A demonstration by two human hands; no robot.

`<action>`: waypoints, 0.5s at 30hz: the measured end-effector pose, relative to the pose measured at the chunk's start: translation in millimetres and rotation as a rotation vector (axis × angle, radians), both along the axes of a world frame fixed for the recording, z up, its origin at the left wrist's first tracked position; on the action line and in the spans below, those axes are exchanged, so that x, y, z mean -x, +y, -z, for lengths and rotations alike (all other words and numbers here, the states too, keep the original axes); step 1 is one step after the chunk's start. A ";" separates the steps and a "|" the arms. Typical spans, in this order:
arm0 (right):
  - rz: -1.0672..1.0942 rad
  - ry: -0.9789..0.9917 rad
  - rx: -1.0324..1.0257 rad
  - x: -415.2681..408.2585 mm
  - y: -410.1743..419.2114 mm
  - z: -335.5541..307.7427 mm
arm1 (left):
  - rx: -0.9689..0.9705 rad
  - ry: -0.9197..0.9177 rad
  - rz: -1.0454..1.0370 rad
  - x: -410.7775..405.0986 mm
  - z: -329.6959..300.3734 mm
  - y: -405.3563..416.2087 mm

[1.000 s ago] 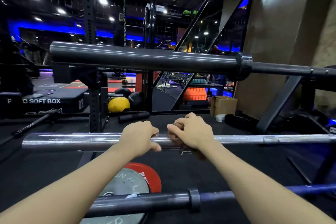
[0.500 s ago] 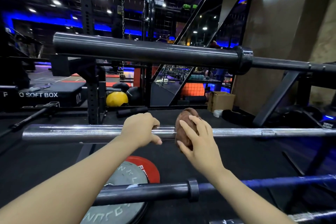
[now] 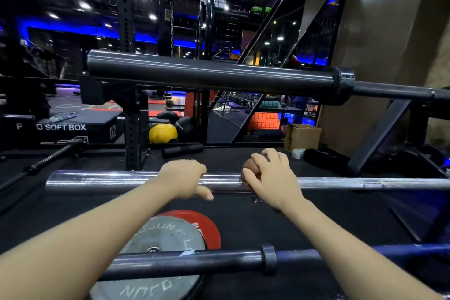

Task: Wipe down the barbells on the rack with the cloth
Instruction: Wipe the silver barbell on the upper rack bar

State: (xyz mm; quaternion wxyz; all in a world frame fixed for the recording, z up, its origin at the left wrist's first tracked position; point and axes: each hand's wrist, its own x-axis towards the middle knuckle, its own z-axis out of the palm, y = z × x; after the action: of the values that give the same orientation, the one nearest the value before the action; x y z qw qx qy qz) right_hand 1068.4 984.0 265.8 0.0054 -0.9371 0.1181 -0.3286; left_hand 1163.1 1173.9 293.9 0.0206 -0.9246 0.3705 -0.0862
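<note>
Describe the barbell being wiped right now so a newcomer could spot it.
Three barbells lie across the rack; take the middle one, the chrome barbell. Unlike its dark neighbours it is shiny silver, with the left hand gripping it and the right hand holding a brown cloth on it.

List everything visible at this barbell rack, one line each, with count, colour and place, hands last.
Chrome barbell: one, silver, middle tier, under both hands.
Dark barbell: one, dark grey, top tier, thick sleeve to the left.
Lower barbell: one, black sleeve, bluish shaft, nearest tier.
Cloth: one, brown, bunched against the chrome barbell.
Weight plates: two, grey over red, on the floor below.
Medicine ball: one, yellow, behind the rack upright.
Cardboard box: one, tan, far right on the floor.
Soft box: one, black, far left.
Left hand: grips the chrome barbell.
Right hand: fingers curled round the cloth on the bar.
</note>
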 end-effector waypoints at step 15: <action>0.144 0.393 -0.257 -37.1 1.9 -41.8 | 0.198 -0.370 0.010 19.7 34.4 1.4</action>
State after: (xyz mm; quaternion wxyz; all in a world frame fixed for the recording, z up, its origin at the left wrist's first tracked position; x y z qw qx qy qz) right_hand 1105.5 985.9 307.5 0.0779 -0.9637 0.2242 -0.1220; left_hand 1143.4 1175.4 259.6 -0.0030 -0.8886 0.3547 -0.2908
